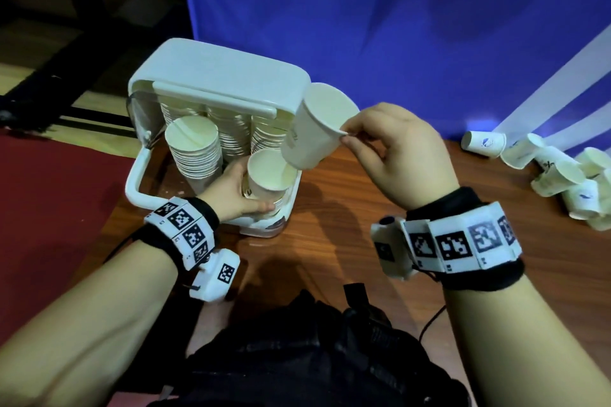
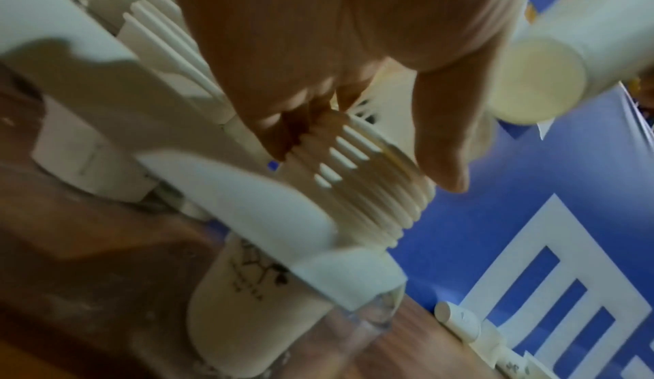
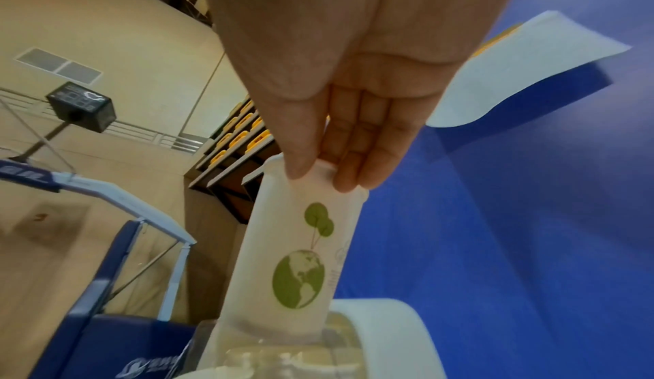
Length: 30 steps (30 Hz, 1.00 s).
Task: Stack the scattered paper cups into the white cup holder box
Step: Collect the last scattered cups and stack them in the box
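Observation:
The white cup holder box (image 1: 215,76) stands open on the wooden table, with several stacks of paper cups inside. My left hand (image 1: 231,190) grips the front right stack (image 1: 269,177) around its upper cups; the left wrist view shows fingers curled on the ribbed rims (image 2: 357,178). My right hand (image 1: 396,149) pinches the rim of a single paper cup (image 1: 314,129), tilted, its base just above the stack's mouth. In the right wrist view that cup (image 3: 301,250) shows a green globe print, thumb and fingers on its rim.
A heap of loose paper cups (image 1: 562,175) lies at the table's right edge near the blue backdrop (image 1: 396,26). A taller cup stack (image 1: 195,149) stands in the box's left slot. Red floor lies left of the table. A black bag (image 1: 314,357) sits at my lap.

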### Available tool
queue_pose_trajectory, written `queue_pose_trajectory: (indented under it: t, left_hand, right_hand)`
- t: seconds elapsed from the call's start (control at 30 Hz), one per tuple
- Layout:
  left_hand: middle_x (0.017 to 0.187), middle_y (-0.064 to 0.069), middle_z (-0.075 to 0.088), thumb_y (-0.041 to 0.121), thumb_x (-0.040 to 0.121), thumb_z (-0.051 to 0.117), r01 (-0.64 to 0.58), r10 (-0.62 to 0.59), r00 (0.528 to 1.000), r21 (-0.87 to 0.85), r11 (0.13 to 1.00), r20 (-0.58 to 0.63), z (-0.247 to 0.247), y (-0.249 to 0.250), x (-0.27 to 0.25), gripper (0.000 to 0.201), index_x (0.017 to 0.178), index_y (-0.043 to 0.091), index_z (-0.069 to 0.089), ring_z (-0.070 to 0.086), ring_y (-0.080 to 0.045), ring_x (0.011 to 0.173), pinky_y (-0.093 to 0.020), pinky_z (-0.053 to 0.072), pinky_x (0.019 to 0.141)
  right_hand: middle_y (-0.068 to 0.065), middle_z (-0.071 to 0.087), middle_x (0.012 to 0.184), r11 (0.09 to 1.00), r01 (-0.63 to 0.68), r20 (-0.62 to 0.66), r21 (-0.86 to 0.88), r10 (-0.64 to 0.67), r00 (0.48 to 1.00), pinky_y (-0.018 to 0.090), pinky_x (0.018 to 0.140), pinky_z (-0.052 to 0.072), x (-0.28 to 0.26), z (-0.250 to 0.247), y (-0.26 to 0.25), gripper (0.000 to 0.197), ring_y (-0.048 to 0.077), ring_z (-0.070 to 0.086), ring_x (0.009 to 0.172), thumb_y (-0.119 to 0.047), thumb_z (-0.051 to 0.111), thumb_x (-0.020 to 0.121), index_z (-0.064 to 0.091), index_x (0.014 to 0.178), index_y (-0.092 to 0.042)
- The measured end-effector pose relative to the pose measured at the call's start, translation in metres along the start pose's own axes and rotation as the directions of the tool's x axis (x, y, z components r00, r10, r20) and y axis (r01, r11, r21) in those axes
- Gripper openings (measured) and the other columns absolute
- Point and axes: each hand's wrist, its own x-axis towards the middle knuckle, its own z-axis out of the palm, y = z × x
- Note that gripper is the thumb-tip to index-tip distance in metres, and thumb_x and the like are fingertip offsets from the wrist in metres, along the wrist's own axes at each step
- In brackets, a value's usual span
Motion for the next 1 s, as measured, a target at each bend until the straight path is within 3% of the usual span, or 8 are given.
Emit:
queue_pose_trajectory:
  t: [0.17,0.43,0.57,0.63,0.73,0.83,0.93,1.0]
  left_hand:
    - [0.127,-0.001,0.045,0.01,0.063,0.082,0.012,-0.012,1.0,-0.001,1.0,0.015,0.0,-0.005,-0.002,0.094,0.138,0.011,0.026,0.041,-0.012,0.116,-0.021,0.028,0.095]
    - [0.133,-0.009,0.048,0.015,0.063,0.083,0.035,-0.035,0.999,0.004,0.999,0.017,-0.001,-0.01,-0.001,0.09,0.135,0.01,0.03,0.046,-0.024,0.123,-0.031,0.036,0.103]
    - [0.135,-0.01,0.047,0.013,0.063,0.082,0.041,-0.041,0.999,-0.003,0.999,0.006,-0.001,-0.009,-0.001,0.089,0.135,0.009,0.03,0.044,-0.023,0.124,-0.025,0.033,0.099]
    - [0.137,-0.01,0.046,0.011,0.064,0.082,0.032,-0.032,0.999,-0.005,0.999,-0.005,-0.001,-0.008,0.0,0.09,0.136,0.008,0.029,0.042,-0.022,0.126,-0.021,0.03,0.096]
    - [0.137,-0.009,0.044,0.012,0.064,0.081,0.029,-0.029,0.999,0.024,0.999,-0.015,-0.001,-0.007,-0.001,0.092,0.138,0.008,0.026,0.04,-0.022,0.128,-0.019,0.027,0.096]
    - [0.135,-0.008,0.045,0.013,0.064,0.082,0.026,-0.025,1.0,0.042,0.999,-0.008,0.0,-0.007,-0.003,0.091,0.137,0.01,0.028,0.041,-0.02,0.125,-0.02,0.029,0.095]
    - [0.134,-0.008,0.046,0.014,0.063,0.083,0.02,-0.02,1.0,0.068,0.997,-0.002,-0.002,-0.006,-0.003,0.09,0.136,0.011,0.03,0.043,-0.02,0.124,-0.023,0.031,0.098]
    - [0.137,-0.008,0.044,0.017,0.061,0.083,0.011,-0.011,1.0,0.105,0.994,-0.004,-0.006,-0.005,-0.006,0.093,0.138,0.013,0.03,0.041,-0.022,0.127,-0.029,0.033,0.105]
  right_hand:
    - [0.005,0.068,0.083,0.99,0.141,0.101,-0.006,-0.139,0.985,0.027,0.062,0.046,0.006,0.033,-0.012,0.012,0.029,0.064,0.077,-0.019,0.061,0.078,0.068,0.085,-0.011]
    - [0.006,0.072,0.075,0.966,0.26,0.185,-0.014,-0.253,0.95,0.034,0.057,0.054,0.009,0.068,-0.015,0.014,0.03,0.067,0.07,-0.016,0.067,0.07,0.074,0.081,-0.013]
    - [0.005,0.071,0.072,0.953,0.302,0.226,-0.016,-0.291,0.93,0.032,0.056,0.053,0.012,0.071,-0.015,0.011,0.028,0.067,0.067,-0.012,0.072,0.067,0.074,0.077,-0.014]
    - [0.007,0.072,0.079,0.953,0.302,0.363,-0.018,-0.275,0.89,0.033,0.061,0.053,0.012,0.077,-0.015,0.014,0.029,0.067,0.074,-0.008,0.071,0.069,0.074,0.082,-0.014]
    - [0.006,0.064,0.113,0.967,0.227,0.648,-0.114,-0.101,0.755,0.035,0.084,0.049,0.01,0.088,-0.014,0.027,0.028,0.059,0.105,-0.013,0.054,0.088,0.066,0.111,-0.021]
    - [0.006,0.056,0.124,0.962,0.212,0.766,-0.175,-0.003,0.643,0.038,0.095,0.044,0.01,0.101,-0.016,0.037,0.028,0.052,0.115,-0.009,0.047,0.089,0.057,0.122,-0.021]
    - [0.008,0.055,0.126,0.967,0.146,0.791,-0.209,0.08,0.606,0.037,0.096,0.044,0.01,0.11,-0.015,0.035,0.029,0.052,0.115,-0.011,0.047,0.09,0.055,0.123,-0.019]
    - [0.007,0.055,0.125,0.973,0.14,0.77,-0.182,0.053,0.636,0.036,0.094,0.045,0.007,0.112,-0.011,0.032,0.028,0.053,0.114,-0.013,0.047,0.09,0.057,0.121,-0.017]
